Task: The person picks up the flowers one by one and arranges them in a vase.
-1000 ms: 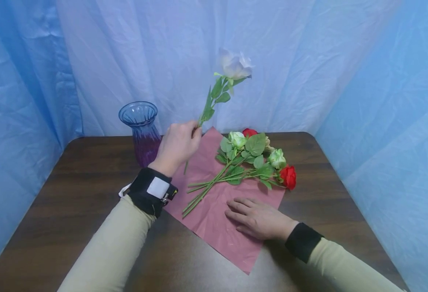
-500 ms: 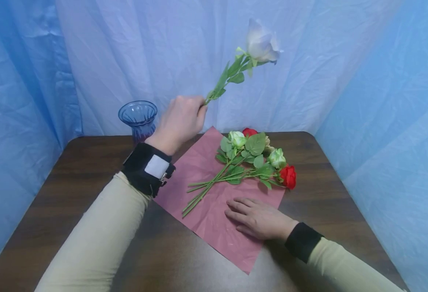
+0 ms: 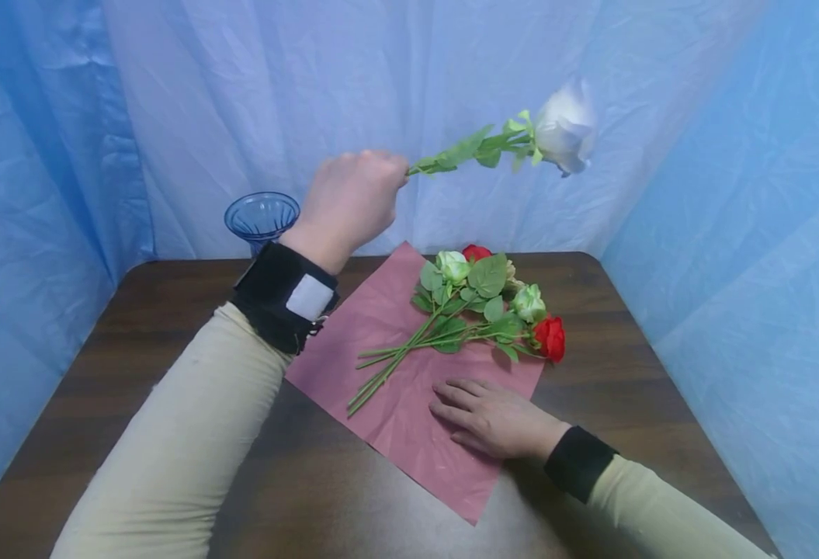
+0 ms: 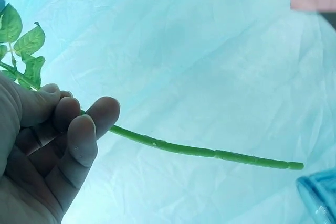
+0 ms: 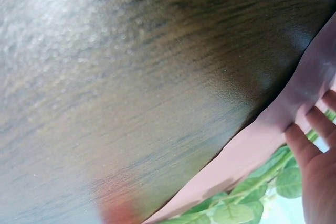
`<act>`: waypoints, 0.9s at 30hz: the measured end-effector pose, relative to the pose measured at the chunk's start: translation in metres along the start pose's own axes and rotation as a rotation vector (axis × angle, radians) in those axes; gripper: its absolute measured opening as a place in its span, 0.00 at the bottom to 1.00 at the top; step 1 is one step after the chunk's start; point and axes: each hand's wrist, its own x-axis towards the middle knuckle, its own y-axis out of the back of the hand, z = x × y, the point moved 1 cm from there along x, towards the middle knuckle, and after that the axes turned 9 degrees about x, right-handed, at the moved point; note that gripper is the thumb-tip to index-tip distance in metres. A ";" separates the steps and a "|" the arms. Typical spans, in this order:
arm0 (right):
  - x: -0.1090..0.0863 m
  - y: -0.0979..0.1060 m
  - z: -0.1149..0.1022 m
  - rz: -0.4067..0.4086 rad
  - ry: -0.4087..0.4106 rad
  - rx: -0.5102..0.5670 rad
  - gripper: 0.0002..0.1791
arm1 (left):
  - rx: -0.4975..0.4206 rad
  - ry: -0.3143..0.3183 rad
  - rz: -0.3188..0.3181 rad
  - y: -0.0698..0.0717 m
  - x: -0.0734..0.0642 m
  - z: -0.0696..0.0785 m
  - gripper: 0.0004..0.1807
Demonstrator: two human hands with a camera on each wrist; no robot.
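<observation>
My left hand (image 3: pixel 356 198) is raised above the back of the table and pinches the stem of a white rose (image 3: pixel 566 128). The bloom points right, and in the left wrist view the bare green stem (image 4: pixel 194 150) runs out past my fingers, its cut end near the vase rim. My right hand (image 3: pixel 493 419) rests with fingers spread on a pink wrapping sheet (image 3: pixel 437 466). Beyond it on the sheet lie several flowers, among them a red rose (image 3: pixel 550 339) and a pale green rose (image 3: pixel 529 303), their stems crossing toward the lower left.
A blue glass vase (image 3: pixel 261 217) stands at the back left, partly hidden behind my left hand and wrist. The dark wooden table (image 3: pixel 130 373) carries everything. Pale blue curtains (image 3: pixel 339 70) enclose the table at the back and sides.
My left hand has risen and shifted a little right with the white rose. The bloom has swung to the right, bringing the stem near level. My right hand has stayed in place.
</observation>
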 end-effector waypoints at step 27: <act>0.002 -0.002 0.000 -0.026 -0.011 -0.003 0.30 | -0.034 0.181 0.056 0.016 -0.008 -0.040 0.12</act>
